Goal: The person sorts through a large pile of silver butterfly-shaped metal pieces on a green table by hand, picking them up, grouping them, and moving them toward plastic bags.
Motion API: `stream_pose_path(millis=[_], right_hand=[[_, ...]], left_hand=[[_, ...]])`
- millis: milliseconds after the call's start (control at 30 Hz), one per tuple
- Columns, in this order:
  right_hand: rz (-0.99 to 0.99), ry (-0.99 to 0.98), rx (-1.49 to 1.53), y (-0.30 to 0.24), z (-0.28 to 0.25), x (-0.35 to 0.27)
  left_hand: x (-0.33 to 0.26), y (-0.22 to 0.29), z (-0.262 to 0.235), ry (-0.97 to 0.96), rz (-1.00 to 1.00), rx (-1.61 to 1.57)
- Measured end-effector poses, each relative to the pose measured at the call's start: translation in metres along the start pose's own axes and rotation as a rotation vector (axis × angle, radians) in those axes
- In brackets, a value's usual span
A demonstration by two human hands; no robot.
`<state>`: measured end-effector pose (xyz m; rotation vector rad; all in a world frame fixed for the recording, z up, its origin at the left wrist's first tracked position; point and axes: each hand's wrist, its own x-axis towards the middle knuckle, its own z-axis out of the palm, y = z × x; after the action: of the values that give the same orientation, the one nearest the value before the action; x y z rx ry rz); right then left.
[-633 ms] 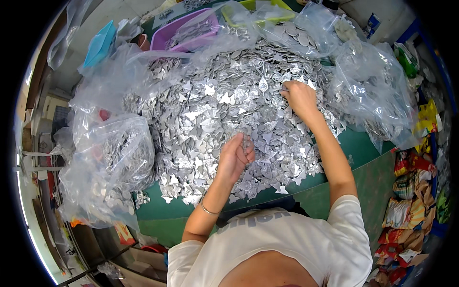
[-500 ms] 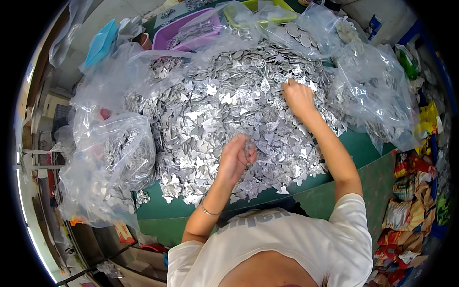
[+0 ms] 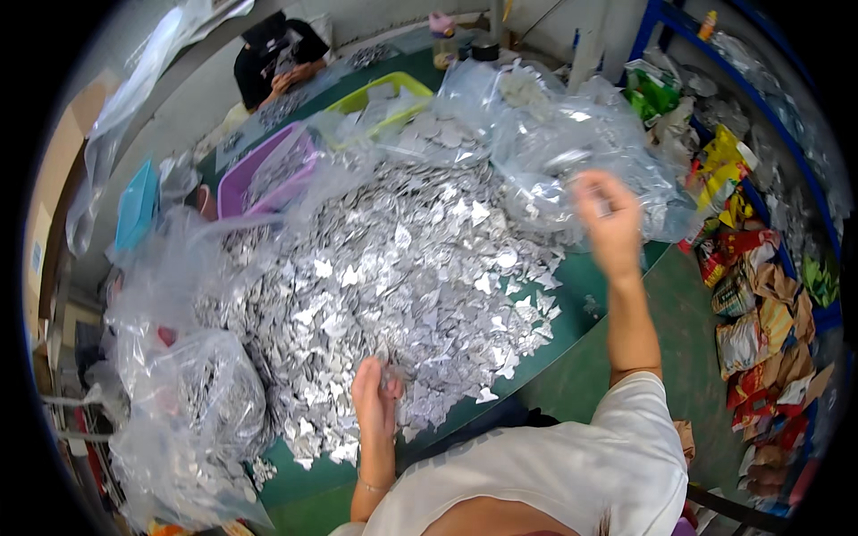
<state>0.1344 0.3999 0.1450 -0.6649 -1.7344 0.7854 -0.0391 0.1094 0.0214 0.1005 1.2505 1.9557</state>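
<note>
A broad heap of small flat silver metal pieces (image 3: 402, 286), many with pointed or winged outlines, covers the green table (image 3: 572, 308). Over the near edge of the heap, my left hand (image 3: 375, 397) is closed, with small silvery metal pieces partly showing between its fingers. My right hand (image 3: 612, 223) is raised beside a clear plastic bag (image 3: 554, 125) at the back right. Its fingers look bent but are smeared by motion, so what they hold is unclear. A blurred silvery shape (image 3: 567, 159) shows over the bag just past the fingertips.
Clear bags of metal pieces (image 3: 214, 384) stand at the left. Purple (image 3: 228, 192) and yellow-green (image 3: 407, 82) bins sit at the back, a blue tray (image 3: 136, 205) far left. Another person (image 3: 277, 58) sits across the table. Crumpled packaging (image 3: 751, 313) fills the right side.
My right hand has left the heap and moved right toward the clear bag. The view has swung right, bringing the other person into sight. My left hand stays closed over the heap's near side.
</note>
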Motion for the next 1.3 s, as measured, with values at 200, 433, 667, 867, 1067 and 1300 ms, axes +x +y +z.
stream_pose_path(millis=[200, 433, 667, 867, 1067, 1300], right_hand=[[-0.202, 0.444, -0.357, 0.082, -0.130, 0.127], [0.383, 0.131, -0.520, 0.219, -0.166, 0.185], [0.297, 0.123, 0.741, 0.095, -0.127, 0.128], [-0.027, -0.097, 0.468, 0.011, -0.088, -0.015], [0.573, -0.682, 0.530, 0.000, 0.028, -0.127], [0.807, -0.873, 0.614, -0.004, 0.059, -0.160]], left_hand=[[-0.024, -0.022, -0.013, 0.113, 0.133, -0.022], [-0.024, -0.045, -0.003, 0.051, 0.060, -0.094], [-0.037, -0.032, -0.002, 0.092, 0.067, -0.059], [-0.032, -0.010, 0.016, -0.112, 0.088, -0.017], [-0.041, -0.018, 0.019, -0.129, 0.114, 0.007], [-0.041, -0.011, 0.000, -0.110, -0.038, 0.004]])
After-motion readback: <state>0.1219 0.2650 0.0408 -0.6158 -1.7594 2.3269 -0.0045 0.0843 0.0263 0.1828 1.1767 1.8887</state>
